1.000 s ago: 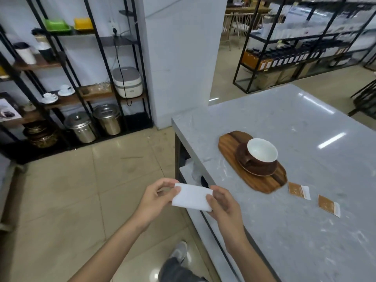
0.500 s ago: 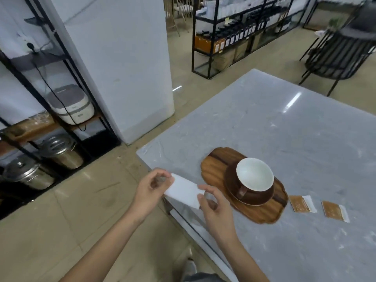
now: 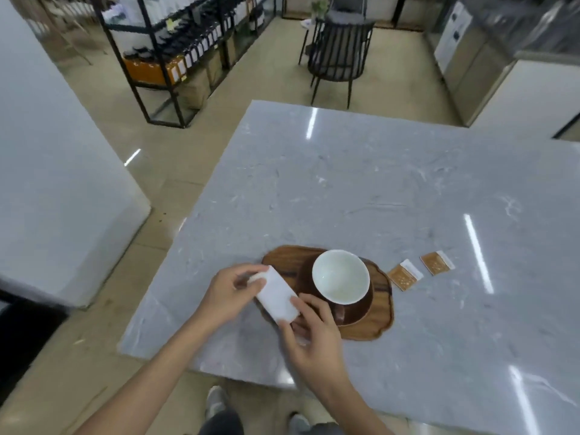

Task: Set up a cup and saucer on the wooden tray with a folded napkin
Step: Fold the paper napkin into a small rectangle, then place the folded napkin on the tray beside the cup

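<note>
Head view: I see the folded napkin [image 3: 277,294], a plain white oblong, pinched at its far end by the left hand [image 3: 230,293] and at its near end by the right hand [image 3: 309,328], fingers closed on it. It hangs over the near-left edge of the wooden tray [image 3: 373,324] on the grey counter [image 3: 376,183]. The brown cup [image 3: 340,279], white inside, sits on its saucer [image 3: 357,312] on the tray. Half a second ago the napkin was off the counter's corner; now it's over the tray.
</note>
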A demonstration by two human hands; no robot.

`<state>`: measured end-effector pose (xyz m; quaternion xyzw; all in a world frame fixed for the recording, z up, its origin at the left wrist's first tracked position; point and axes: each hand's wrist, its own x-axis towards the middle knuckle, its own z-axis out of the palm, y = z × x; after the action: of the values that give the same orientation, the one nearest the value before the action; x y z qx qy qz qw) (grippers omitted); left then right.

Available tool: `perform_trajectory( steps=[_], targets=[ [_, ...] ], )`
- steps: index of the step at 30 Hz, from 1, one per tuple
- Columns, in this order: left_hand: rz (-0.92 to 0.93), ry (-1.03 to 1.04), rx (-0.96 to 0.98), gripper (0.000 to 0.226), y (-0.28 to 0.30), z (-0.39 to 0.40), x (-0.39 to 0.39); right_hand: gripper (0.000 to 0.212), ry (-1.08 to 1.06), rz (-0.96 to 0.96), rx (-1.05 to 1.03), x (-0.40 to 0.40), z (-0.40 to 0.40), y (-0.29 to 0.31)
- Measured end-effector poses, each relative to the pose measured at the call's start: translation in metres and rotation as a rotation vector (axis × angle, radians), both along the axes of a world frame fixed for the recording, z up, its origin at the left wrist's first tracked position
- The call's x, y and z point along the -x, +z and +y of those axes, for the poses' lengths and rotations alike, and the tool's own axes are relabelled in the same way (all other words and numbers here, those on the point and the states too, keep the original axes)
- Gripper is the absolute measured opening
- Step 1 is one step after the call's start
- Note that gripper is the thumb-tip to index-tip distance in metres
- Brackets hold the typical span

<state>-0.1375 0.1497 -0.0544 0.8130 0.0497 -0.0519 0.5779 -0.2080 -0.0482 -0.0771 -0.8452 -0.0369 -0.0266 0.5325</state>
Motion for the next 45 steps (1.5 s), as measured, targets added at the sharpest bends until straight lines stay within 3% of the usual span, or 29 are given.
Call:
perform_trajectory(
  steps=[5, 10, 13, 24, 29, 34, 39, 42, 45],
  targets=[
    [-0.082, -0.310, -0.150, 0.033, -0.010, 0.002, -0.045, 0.044, -0.173, -0.140, 0.209, 0.003, 0.032, -0.008],
    [-0.505, -0.574, -0.486, 0.032, -0.024, 0.008, -0.071, 0.042, -0.356, -0.096, 0.525, 0.006, 0.062, -0.016],
    [-0.615, -0.626, -0.547, 0.039, -0.030, 0.012, -0.077, 0.041, -0.439, -0.094, 0.632, 0.006, 0.074, -0.019],
    [-0.575, -0.842, -0.538, 0.057, -0.045, 0.008, -0.097, 0.047, -0.612, 0.016, 0.655, 0.005, 0.103, -0.025],
    [-0.571, -0.828, -0.553, 0.059, -0.045, 0.005, -0.097, 0.046, -0.630, 0.017, 0.652, 0.000, 0.103, -0.024],
    [-0.512, -0.821, -0.427, 0.055, -0.036, 0.003, -0.093, 0.042, -0.589, 0.032, 0.512, 0.007, 0.094, -0.006],
    [-0.501, -0.790, -0.375, 0.041, -0.013, -0.006, -0.106, 0.027, -0.489, -0.087, 0.373, 0.009, 0.051, 0.042],
    [-0.509, -0.753, -0.409, 0.035, 0.006, -0.025, -0.119, 0.017, -0.556, -0.179, 0.345, -0.004, 0.002, 0.069],
    [-0.442, -0.746, -0.409, 0.034, 0.022, -0.052, -0.135, 0.017, -0.652, -0.131, 0.328, -0.028, -0.056, 0.079]
  ],
)
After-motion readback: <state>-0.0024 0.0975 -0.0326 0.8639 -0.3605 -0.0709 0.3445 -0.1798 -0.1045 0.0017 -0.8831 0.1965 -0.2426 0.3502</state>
